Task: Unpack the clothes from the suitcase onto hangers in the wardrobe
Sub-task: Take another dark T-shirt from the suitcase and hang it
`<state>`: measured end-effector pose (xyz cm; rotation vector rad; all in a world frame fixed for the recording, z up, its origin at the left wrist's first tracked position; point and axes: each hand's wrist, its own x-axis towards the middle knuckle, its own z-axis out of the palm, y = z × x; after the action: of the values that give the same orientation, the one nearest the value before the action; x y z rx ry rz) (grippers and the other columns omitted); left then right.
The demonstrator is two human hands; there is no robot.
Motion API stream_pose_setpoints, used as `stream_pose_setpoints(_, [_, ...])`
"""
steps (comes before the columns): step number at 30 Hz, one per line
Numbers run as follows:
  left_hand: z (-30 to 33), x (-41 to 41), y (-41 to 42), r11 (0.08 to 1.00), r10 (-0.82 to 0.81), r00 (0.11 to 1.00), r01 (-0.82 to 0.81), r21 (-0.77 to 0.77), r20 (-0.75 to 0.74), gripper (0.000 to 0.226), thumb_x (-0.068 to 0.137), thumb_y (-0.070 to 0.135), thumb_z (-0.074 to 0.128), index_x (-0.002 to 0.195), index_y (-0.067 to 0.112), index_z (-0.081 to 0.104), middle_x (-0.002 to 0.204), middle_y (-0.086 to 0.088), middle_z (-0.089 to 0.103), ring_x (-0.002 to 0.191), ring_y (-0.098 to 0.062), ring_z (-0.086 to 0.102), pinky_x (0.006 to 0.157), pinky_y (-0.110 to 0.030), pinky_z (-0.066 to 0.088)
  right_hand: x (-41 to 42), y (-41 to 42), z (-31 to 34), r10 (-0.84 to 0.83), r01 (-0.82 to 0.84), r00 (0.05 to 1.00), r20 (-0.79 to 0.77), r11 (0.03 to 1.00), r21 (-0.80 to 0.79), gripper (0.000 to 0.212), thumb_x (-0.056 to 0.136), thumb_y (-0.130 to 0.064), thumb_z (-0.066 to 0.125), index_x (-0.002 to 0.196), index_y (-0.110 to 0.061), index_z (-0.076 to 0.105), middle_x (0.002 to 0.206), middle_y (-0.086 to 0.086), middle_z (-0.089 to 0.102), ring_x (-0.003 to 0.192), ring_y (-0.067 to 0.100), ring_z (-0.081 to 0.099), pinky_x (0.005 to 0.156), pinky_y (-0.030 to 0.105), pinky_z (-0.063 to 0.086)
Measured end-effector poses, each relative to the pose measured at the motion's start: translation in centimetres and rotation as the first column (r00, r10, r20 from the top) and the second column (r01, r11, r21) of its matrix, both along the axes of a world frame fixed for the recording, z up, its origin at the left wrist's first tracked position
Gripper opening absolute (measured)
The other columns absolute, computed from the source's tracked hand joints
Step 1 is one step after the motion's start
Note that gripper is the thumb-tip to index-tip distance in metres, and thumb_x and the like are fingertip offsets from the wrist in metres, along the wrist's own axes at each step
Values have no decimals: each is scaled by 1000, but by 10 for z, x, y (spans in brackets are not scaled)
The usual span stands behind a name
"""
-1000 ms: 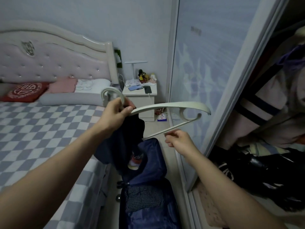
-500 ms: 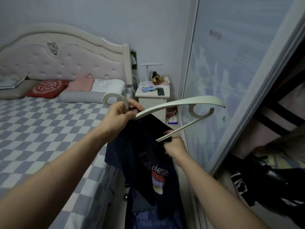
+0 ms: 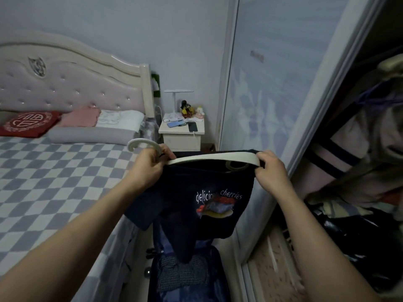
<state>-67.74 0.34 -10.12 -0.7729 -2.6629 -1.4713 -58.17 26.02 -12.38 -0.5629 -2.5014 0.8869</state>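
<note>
the left hand (image 3: 150,165) is closed around the neck of a white hanger (image 3: 209,158), just under its hook. the right hand (image 3: 269,171) pinches the hanger's other end and the dark blue shirt (image 3: 196,192) pulled over it. the shirt hangs down above the open suitcase (image 3: 185,277) on the floor, by the bed's (image 3: 54,171) foot corner. inside the suitcase lies a checked piece of clothing (image 3: 181,273). the wardrobe (image 3: 359,160) on the right is open, with striped clothes (image 3: 349,149) hanging and dark things piled at its bottom.
</note>
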Motion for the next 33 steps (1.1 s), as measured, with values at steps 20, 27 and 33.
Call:
stream_pose_setpoints(20, [33, 16, 45, 945, 175, 936, -247, -216, -306, 27, 85, -10, 42, 103, -2, 60, 114, -18, 48, 100, -39, 52, 87, -43, 44, 28, -42, 37, 150, -191, 953, -265, 972, -136, 13, 80, -6, 68, 80, -18, 73, 71, -14, 64, 69, 0, 58, 71, 10, 44])
stream_pose_setpoints(27, [42, 10, 44, 953, 129, 929, -213, -215, -348, 31, 82, -13, 41, 105, -2, 59, 117, -18, 46, 103, -38, 51, 91, -45, 42, 10, -30, 34, 232, -192, 953, -196, 960, 204, 34, 86, -10, 62, 119, -11, 60, 122, 3, 56, 115, 7, 45, 97, 16, 27])
stream_pose_setpoints(33, [40, 4, 34, 958, 165, 932, -229, -171, -324, 35, 83, -13, 39, 108, -2, 60, 118, -19, 47, 105, -37, 49, 90, -42, 42, 3, -40, 23, 504, -511, 859, 94, 855, 91, 37, 93, -17, 53, 130, -15, 51, 122, 3, 58, 113, 13, 51, 91, 17, 35])
